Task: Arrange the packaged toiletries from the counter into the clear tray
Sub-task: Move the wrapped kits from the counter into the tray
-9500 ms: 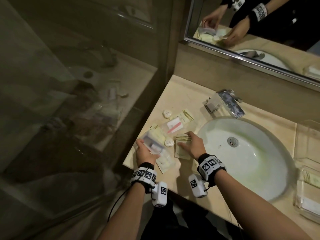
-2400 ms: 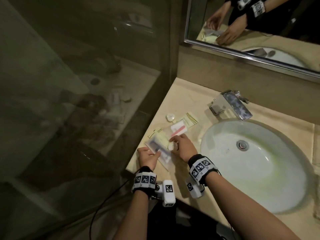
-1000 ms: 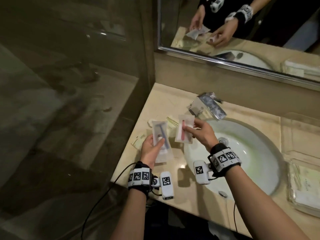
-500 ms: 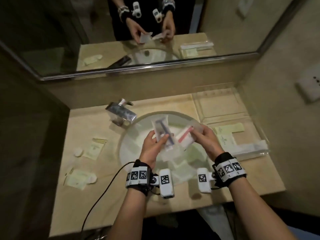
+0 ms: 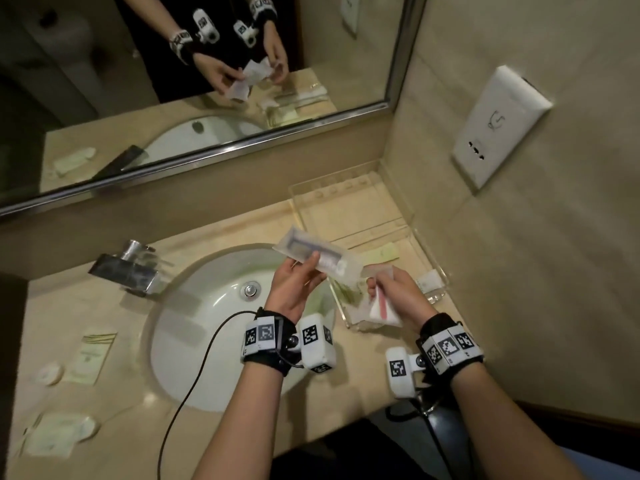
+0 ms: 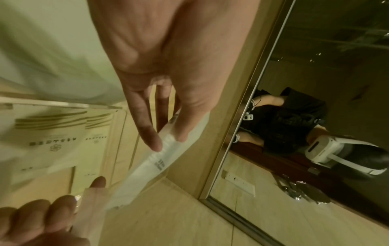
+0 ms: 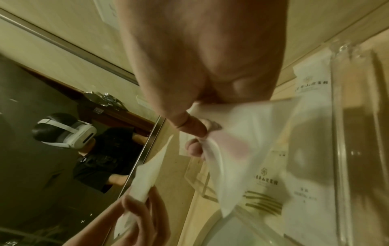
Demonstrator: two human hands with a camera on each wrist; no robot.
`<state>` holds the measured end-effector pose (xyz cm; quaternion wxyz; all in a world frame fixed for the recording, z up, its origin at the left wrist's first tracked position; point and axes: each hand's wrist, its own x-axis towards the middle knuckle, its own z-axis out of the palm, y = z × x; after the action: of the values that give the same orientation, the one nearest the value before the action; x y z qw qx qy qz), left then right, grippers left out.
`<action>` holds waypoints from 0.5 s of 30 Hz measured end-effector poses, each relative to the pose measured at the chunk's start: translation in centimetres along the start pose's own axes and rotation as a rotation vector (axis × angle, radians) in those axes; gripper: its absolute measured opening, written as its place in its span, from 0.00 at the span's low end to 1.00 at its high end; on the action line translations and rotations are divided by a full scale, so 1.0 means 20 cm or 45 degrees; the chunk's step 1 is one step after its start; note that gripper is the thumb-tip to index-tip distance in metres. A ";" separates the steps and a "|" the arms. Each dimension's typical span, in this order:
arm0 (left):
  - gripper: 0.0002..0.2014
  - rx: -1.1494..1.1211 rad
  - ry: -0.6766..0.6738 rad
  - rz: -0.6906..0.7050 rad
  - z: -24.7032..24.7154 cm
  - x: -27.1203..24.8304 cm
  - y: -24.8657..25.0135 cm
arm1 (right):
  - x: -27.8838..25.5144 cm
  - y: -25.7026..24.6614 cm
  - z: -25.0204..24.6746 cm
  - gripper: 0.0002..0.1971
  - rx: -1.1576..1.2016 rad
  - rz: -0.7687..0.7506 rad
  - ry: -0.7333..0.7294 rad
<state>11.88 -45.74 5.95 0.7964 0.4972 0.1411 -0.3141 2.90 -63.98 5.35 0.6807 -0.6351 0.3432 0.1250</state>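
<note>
My left hand (image 5: 310,268) pinches a clear razor packet (image 5: 320,258) by its middle and holds it level above the sink's right edge. In the left wrist view the thumb and fingers (image 6: 151,141) clamp that razor packet (image 6: 162,159). My right hand (image 5: 380,285) grips a white packet with a pink stick inside (image 5: 382,309), over the near end of the clear tray (image 5: 349,216). The same pink-stick packet (image 7: 235,146) hangs from my fingertips in the right wrist view. Cream packets (image 5: 381,252) and a white packet (image 5: 429,280) lie in the tray.
The sink (image 5: 214,341) and chrome faucet (image 5: 128,271) fill the middle of the counter. A cream packet (image 5: 91,355), a round soap (image 5: 48,374) and more packets (image 5: 59,433) lie on the left. The mirror (image 5: 138,98) and a wall socket (image 5: 498,126) bound the corner.
Both hands lifted a packet each from the left counter and carried them rightward across the sink. They now hover at the tray, and my view has swung to the right.
</note>
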 end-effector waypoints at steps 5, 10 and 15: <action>0.27 -0.115 0.017 -0.047 0.07 0.06 -0.09 | -0.01 0.01 -0.07 0.07 0.039 0.018 -0.021; 0.16 -0.028 0.031 -0.187 0.16 0.06 -0.21 | 0.02 0.07 -0.12 0.09 0.108 0.009 -0.005; 0.14 0.091 0.068 -0.209 0.18 0.15 -0.28 | 0.11 0.11 -0.18 0.12 -0.042 -0.059 0.314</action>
<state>10.23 -51.68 2.06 0.7456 0.5204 0.1912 -0.3698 2.13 -67.63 2.43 0.6254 -0.6645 0.4074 0.0359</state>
